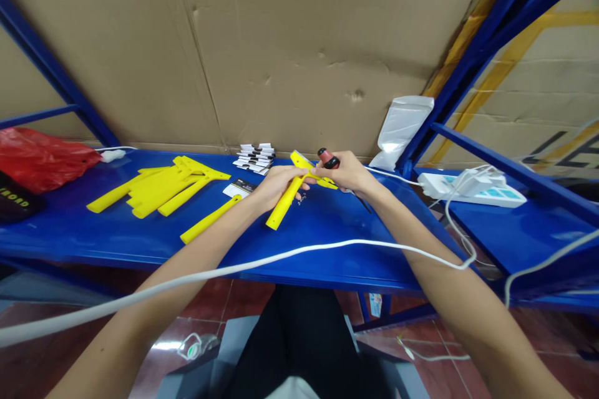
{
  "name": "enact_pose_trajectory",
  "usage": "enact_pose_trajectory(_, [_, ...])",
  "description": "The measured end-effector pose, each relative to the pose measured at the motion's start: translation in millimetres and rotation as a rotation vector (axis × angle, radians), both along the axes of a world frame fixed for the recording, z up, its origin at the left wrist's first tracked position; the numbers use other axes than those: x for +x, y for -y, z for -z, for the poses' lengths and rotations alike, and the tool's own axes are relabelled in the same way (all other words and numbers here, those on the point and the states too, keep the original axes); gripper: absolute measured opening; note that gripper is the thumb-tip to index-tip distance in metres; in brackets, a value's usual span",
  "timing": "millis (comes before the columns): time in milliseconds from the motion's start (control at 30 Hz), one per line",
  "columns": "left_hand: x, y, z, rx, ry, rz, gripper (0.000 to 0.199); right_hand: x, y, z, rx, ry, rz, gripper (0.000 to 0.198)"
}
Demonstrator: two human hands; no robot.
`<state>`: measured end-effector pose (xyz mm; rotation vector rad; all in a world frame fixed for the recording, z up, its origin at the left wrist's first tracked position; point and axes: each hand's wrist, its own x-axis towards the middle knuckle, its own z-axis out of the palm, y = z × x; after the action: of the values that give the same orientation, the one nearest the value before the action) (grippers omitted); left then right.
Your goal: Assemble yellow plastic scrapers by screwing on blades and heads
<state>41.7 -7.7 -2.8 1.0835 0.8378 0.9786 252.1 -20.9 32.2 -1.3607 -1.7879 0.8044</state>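
Note:
My left hand (pixel 276 187) is closed around a yellow T-shaped plastic handle (pixel 284 206), near where its grip meets the crosspiece. My right hand (pixel 346 171) has a screwdriver (pixel 329 159) with a red and black handle tucked in it, its dark shaft pointing down to the right. The fingertips of that hand touch the T-shaped handle at its crosspiece. A few tiny shiny pieces (pixel 302 198), too small to name surely, lie just below the hands. Another yellow handle (pixel 206 224) lies beside my left forearm, partly hidden.
Several yellow T-shaped handles (pixel 159 190) are piled on the blue table (pixel 327 255) at left. Folded white-and-black cards (pixel 255 157) lie behind. A white cable (pixel 281 255) crosses above my forearms. A power strip (pixel 472 190) sits right, a red bag (pixel 47 156) left.

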Motion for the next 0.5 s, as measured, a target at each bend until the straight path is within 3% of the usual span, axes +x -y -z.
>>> enact_pose_trajectory(500, [0.4, 1.2, -0.4, 0.003, 0.012, 0.021, 0.011, -1.2, -0.4, 1.2, 0.015, 0.009, 0.007, 0.052])
